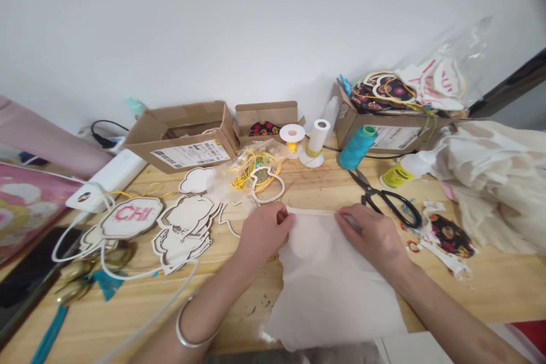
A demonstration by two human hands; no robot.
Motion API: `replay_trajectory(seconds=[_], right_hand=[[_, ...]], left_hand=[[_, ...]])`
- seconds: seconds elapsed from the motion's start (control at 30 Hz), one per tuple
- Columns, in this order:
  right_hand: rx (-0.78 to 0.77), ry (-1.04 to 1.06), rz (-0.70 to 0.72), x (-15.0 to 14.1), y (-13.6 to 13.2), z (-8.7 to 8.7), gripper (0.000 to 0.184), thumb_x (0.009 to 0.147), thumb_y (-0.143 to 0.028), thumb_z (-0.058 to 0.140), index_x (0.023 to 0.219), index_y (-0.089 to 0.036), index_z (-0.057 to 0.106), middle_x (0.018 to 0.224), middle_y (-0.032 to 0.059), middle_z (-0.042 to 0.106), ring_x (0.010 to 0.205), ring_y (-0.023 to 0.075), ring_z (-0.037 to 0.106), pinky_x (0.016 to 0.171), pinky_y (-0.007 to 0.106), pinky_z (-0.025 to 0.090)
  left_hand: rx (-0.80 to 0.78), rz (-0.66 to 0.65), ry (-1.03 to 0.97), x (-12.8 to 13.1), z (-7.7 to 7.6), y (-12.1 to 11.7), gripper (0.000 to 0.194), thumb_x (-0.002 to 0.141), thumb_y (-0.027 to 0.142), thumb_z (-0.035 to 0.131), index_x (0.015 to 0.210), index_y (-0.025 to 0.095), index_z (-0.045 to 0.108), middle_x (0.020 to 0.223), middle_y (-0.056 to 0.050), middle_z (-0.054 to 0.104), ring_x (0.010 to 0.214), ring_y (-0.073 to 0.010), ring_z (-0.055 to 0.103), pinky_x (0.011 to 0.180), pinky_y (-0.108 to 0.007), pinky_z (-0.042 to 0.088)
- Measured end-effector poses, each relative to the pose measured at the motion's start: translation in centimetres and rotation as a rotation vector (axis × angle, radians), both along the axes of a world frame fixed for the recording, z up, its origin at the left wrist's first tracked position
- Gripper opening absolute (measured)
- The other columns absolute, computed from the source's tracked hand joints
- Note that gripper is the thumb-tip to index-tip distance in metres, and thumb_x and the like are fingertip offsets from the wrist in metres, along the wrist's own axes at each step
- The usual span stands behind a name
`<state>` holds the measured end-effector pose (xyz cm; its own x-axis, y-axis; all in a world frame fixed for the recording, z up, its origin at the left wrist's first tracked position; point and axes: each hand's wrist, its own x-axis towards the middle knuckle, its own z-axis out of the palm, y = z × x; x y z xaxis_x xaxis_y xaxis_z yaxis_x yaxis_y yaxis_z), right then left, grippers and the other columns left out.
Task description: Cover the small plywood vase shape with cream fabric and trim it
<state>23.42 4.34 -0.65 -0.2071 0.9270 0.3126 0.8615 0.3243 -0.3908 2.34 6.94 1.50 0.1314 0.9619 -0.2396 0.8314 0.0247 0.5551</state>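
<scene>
A pale, thin piece of fabric (336, 290) lies on the wooden table in front of me, its far edge folded over in a narrow strip. My left hand (267, 228) pinches the far left corner between thumb and fingers. At the far right corner, my right hand (371, 234) is closed on the same edge. A faint pale rounded shape shows through the cloth between them. Black-handled scissors (384, 196) lie just beyond my right hand. Past my left hand is a white gourd-shaped frame (268, 185).
Cloud-shaped white cutouts (185, 216) and a white cable (128, 276) lie at left. Behind stand an open cardboard box (183, 142), a teal thread cone (357, 148), a white spool (318, 139) and a yellow-labelled bottle (405, 170). Cream fabric (499, 182) is heaped at right.
</scene>
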Motion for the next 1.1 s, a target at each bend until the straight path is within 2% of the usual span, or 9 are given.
replay_trajectory(seconds=[0.3, 0.4, 0.53, 0.63, 0.7, 0.8, 0.9, 1.0, 1.1], right_hand=[[-0.026, -0.054, -0.026, -0.2, 0.1, 0.0, 0.021, 0.082, -0.025, 0.041, 0.077, -0.017, 0.06, 0.073, 0.0039, 0.067, 0.064, 0.0156, 0.063, 0.056, 0.022, 0.043], [-0.022, -0.073, -0.041, -0.3, 0.2, -0.2, 0.021, 0.081, -0.025, 0.041, 0.076, -0.017, 0.06, 0.073, 0.0036, 0.067, 0.063, 0.0155, 0.063, 0.055, 0.022, 0.043], [-0.091, -0.117, -0.078, -0.3, 0.2, -0.1, 0.02, 0.081, -0.027, 0.042, 0.079, -0.017, 0.059, 0.075, 0.003, 0.067, 0.066, 0.0167, 0.063, 0.057, 0.024, 0.043], [-0.101, -0.168, -0.092, -0.3, 0.3, 0.8, 0.019, 0.079, -0.028, 0.046, 0.083, -0.016, 0.059, 0.079, 0.0052, 0.066, 0.067, 0.0189, 0.062, 0.055, 0.026, 0.043], [-0.026, -0.175, -0.063, -0.5, 0.6, 1.6, 0.018, 0.079, -0.026, 0.047, 0.083, -0.015, 0.06, 0.08, 0.0073, 0.065, 0.069, 0.0198, 0.06, 0.058, 0.028, 0.043], [0.052, -0.131, 0.063, -1.2, 1.7, 2.6, 0.014, 0.078, -0.021, 0.05, 0.077, -0.015, 0.062, 0.077, 0.0074, 0.064, 0.073, 0.0192, 0.057, 0.065, 0.029, 0.044], [-0.082, -0.074, 0.18, -2.1, 3.3, 2.7, 0.009, 0.075, -0.018, 0.056, 0.073, -0.016, 0.064, 0.074, 0.005, 0.063, 0.073, 0.0176, 0.055, 0.066, 0.027, 0.043], [-0.237, -0.08, 0.209, -2.6, 4.7, 2.1, 0.006, 0.073, -0.02, 0.06, 0.07, -0.016, 0.063, 0.073, 0.0043, 0.062, 0.075, 0.0179, 0.054, 0.068, 0.028, 0.042], [-0.328, -0.073, 0.241, -2.7, 5.5, 1.7, 0.005, 0.071, -0.021, 0.061, 0.069, -0.017, 0.062, 0.071, 0.0031, 0.061, 0.074, 0.0166, 0.053, 0.068, 0.028, 0.041]], left_hand=[[-0.018, -0.007, 0.103, 0.3, 0.4, 0.7, 0.02, 0.073, 0.036, 0.045, 0.062, 0.021, 0.052, 0.066, -0.001, 0.062, 0.062, -0.0171, 0.054, 0.051, -0.025, 0.029], [-0.008, 0.003, 0.153, 0.4, 0.4, 0.7, 0.016, 0.073, 0.036, 0.046, 0.077, 0.022, 0.053, 0.068, -0.001, 0.062, 0.065, -0.0189, 0.056, 0.052, -0.026, 0.032], [0.083, -0.005, 0.163, 0.4, 0.2, 0.1, 0.03, 0.076, 0.032, 0.046, 0.104, 0.02, 0.045, 0.067, 0.0, 0.06, 0.067, -0.0201, 0.057, 0.059, -0.029, 0.039], [0.298, -0.155, 0.077, 0.2, -0.1, -1.1, 0.025, 0.079, 0.023, 0.044, 0.103, 0.019, 0.046, 0.084, -0.005, 0.06, 0.085, -0.0199, 0.056, 0.074, -0.034, 0.042], [0.44, -0.355, 0.036, 0.2, -0.6, -2.0, 0.02, 0.081, 0.019, 0.042, 0.099, 0.017, 0.051, 0.101, -0.008, 0.057, 0.098, -0.0196, 0.052, 0.084, -0.035, 0.04], [0.547, -0.615, 0.059, 0.3, -1.4, -3.0, 0.024, 0.084, 0.017, 0.038, 0.104, 0.014, 0.051, 0.111, -0.01, 0.053, 0.106, -0.0199, 0.047, 0.092, -0.036, 0.038], [0.598, -0.678, 0.12, 0.6, -2.0, -3.3, 0.029, 0.085, 0.021, 0.039, 0.109, 0.009, 0.049, 0.117, -0.013, 0.052, 0.112, -0.0218, 0.043, 0.095, -0.037, 0.037], [0.61, -0.69, 0.161, 0.7, -2.2, -3.3, 0.033, 0.085, 0.026, 0.039, 0.111, 0.008, 0.048, 0.12, -0.014, 0.05, 0.115, -0.0224, 0.041, 0.097, -0.037, 0.036], [0.594, -0.685, 0.187, 0.9, -1.9, -3.3, 0.033, 0.085, 0.028, 0.039, 0.111, 0.009, 0.048, 0.121, -0.013, 0.05, 0.116, -0.0223, 0.041, 0.097, -0.037, 0.036]])
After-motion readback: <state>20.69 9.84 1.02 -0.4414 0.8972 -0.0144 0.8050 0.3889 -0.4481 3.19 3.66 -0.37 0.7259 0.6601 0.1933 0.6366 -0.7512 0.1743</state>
